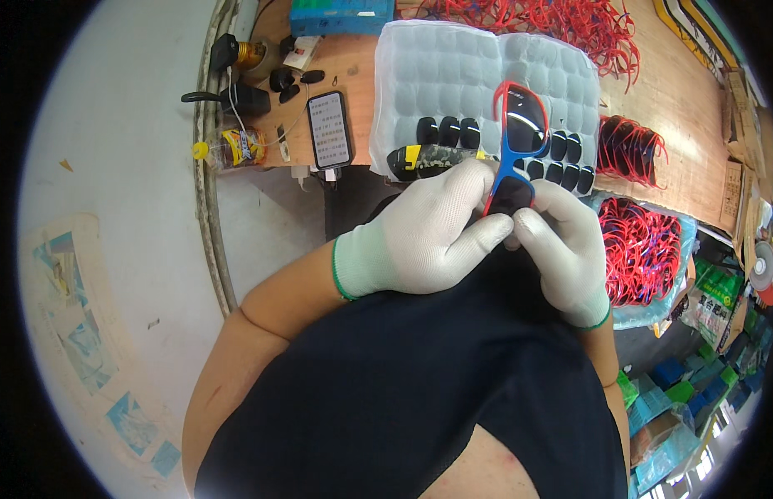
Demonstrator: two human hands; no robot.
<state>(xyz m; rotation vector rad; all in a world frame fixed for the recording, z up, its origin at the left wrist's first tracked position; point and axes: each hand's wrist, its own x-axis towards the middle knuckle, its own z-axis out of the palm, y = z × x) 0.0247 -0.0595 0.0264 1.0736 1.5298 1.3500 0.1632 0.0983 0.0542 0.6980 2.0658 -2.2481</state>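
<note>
A pair of sunglasses (504, 150) with a red and blue frame and dark lenses is held up on end in front of my chest. My left hand (440, 224), in a white knit glove with a green cuff, grips its lower end. The gloved right hand (565, 249) closes on the same end from the other side, thumb close to the left thumb. Just beyond my hands lies a pale cushioned tray (411, 75) with rows of pockets. Several dark lenses (449, 131) sit in its nearest rows, partly hidden by the sunglasses and a camouflage-patterned item (436, 162) with yellow patches.
A lit phone (329, 129) lies left of the tray, near a bottle (237, 148) with a yellow cap. Red frames are heaped (561, 29) at the back and stacked (632, 151) at right. A lined container (640, 254) of red and blue frames stands beside my right hand.
</note>
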